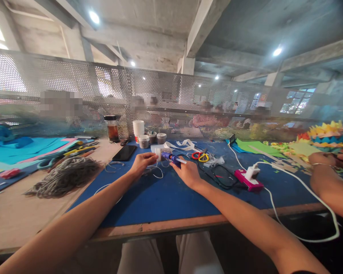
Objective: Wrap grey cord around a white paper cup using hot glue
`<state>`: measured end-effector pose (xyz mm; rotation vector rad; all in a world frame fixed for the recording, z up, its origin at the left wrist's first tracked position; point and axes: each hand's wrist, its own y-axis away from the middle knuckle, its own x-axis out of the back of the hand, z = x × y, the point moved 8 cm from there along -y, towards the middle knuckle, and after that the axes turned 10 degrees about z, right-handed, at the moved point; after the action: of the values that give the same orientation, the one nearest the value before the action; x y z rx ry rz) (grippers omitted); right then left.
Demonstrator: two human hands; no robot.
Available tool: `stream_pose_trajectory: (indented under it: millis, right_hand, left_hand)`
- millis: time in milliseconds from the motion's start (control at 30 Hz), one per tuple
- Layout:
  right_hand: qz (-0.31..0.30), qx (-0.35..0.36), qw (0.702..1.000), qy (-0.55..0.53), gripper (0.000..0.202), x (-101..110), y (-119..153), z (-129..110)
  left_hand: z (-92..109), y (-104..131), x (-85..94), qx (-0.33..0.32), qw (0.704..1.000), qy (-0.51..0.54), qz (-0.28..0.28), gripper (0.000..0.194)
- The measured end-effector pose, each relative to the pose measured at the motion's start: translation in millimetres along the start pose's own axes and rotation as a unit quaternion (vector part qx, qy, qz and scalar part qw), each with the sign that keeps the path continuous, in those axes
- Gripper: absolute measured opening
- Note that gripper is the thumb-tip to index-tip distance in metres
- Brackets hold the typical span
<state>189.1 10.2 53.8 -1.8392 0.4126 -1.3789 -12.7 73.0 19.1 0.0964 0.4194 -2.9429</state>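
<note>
Our forearms (pixel 240 215) cross the blue mat (pixel 148 201) to a purple tool (pixel 173 157), gripped in our right hand (pixel 188 173). Beside it is our left hand (pixel 141 164); we cannot tell whether its fingers grasp anything. Beyond stand paper cups (pixel 138 129).

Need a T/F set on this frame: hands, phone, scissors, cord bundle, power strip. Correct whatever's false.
1. The right hand grips a blue tool. True.
2. The left hand holds the phone. False: the phone lies on the blue mat.
3. A white adapter is plugged into the pink power strip. True.
4. The scissors have two black handles. False: one is red, one yellow.
5. The gray cord bundle lies left of the mat. True.
</note>
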Motion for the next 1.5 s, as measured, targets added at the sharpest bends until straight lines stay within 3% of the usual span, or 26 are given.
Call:
stream_pose_trajectory:
  millis: [1500]
  right_hand:
    - [0.025, 0.028, 0.999, -0.001, 0.038, 1.5, 2.1, -1.1]
  left_hand:
    - [-5.4, -4.3, 1.0, 0.0, 1.0, 0.008, -0.013, 0.039]
